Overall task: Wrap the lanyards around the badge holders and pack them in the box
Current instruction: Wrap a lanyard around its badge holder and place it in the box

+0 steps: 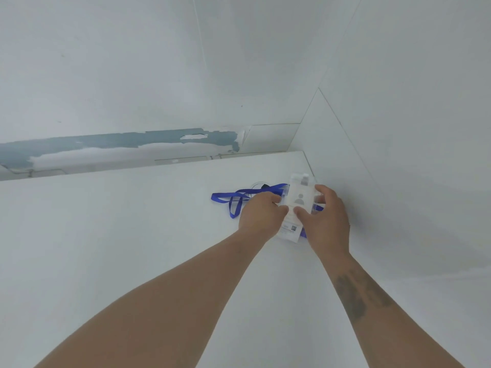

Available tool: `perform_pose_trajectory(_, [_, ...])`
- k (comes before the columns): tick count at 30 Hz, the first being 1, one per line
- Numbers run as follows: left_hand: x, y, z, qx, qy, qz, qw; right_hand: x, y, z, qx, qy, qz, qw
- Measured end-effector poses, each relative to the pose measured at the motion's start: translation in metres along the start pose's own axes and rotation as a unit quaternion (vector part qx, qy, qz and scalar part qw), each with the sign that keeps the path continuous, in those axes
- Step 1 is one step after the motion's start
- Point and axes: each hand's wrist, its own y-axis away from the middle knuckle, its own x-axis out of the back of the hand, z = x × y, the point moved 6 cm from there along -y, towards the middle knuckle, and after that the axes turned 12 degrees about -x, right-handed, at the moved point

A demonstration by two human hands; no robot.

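A white worktop fills the lower view and runs into a corner of white walls, one of them showing a scraped blue-grey strip just above the worktop's far edge. Both bare forearms reach toward that corner. The right hand takes the badge holder with thumb on its face and fingers curled round its right edge, so its grip is closed on the holder; the left hand pinches the holder's left edge with curled fingers, though whether it also catches the strap there cannot be told. The badge holder, clear with a white card showing a grey figure, sits upright between the hands, near the corner and just above or on the worktop; which of the two is unclear. The blue lanyard trails in loose loops on the worktop to the left of the holder, with a short piece showing below its right side. A small round clear thing lies just behind the loops; what it is cannot be told. This looks like the start of the wrapping step: none of the strap visibly crosses the holder's face. The next move likely calls for one hand to steady the holder while the other gathers the slack and winds it round. No box is in view, so nothing can be said of its contents.
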Motion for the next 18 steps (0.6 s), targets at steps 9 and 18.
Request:
perform_pose_trajectory(9, [0.016, 0.036, 0.003, 0.008, -0.046, -0.008, 0.999, 0.003, 0.034, 0.005, -0.018, -0.021, -0.025, 0.999])
perform_pose_trajectory(18, [0.003, 0.045, 0.0, 0.013, -0.11, -0.054, 0.992, -0.002, 0.061, 0.018, 0.006, 0.035, 0.01, 0.999])
